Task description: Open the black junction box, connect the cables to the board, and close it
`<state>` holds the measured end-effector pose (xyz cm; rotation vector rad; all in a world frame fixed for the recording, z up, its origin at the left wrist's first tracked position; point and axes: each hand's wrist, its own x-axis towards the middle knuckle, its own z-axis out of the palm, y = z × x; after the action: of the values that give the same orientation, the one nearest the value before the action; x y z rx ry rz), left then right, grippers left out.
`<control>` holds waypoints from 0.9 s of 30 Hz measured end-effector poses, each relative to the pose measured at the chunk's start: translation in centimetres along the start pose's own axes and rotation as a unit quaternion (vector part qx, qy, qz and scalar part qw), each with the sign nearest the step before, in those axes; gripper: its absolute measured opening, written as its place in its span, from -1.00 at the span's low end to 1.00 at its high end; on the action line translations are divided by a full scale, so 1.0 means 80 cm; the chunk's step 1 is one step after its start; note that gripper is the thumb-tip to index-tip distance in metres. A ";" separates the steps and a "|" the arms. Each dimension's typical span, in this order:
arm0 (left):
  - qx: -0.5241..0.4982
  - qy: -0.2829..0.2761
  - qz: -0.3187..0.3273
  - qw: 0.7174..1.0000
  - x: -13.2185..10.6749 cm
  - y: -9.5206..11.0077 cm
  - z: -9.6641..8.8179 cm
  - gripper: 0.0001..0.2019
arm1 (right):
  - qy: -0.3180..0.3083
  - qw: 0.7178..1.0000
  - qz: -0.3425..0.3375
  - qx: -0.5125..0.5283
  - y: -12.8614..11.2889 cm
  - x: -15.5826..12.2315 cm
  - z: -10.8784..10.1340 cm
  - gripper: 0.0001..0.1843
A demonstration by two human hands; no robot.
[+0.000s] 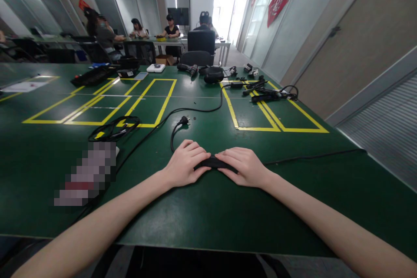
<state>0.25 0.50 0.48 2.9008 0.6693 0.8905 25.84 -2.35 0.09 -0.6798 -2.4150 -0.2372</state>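
Both hands are clamped on the same thing here. The left hand (185, 163) and right hand (246, 167) each cover one end of a black bundle (213, 163), fingers curled down over it and pressed together, so only a short dark strip shows between them. It's hard to tell if it's a folded-up cord or a slim adapter brick; the thumbs are hidden too. The bundle sits flat on the green table (208, 221), around the middle and closer to the near edge than the far one.

A thin black lead (312, 156) runs off from under the right hand toward the right edge. Just beyond the left hand lies a loose plug (184, 120) with its cord curling back toward the knuckles. A coiled cable (114, 128) sits further toward the left edge, and tools (270, 93) are piled near the far right corner.

Biggest risk, I'd say: that lead is slack and long, so any tug on the bundle could drag it, snag it on the table edge, or loosen whatever's folded.
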 end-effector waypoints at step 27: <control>0.060 -0.060 -0.019 0.996 -0.005 0.016 0.005 -0.61 | -0.047 0.988 0.092 0.113 -0.005 -0.001 -0.005 -0.66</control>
<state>0.66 -0.77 0.12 3.0039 0.7912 0.6884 25.90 -2.89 0.32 -0.8175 -2.4007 0.1451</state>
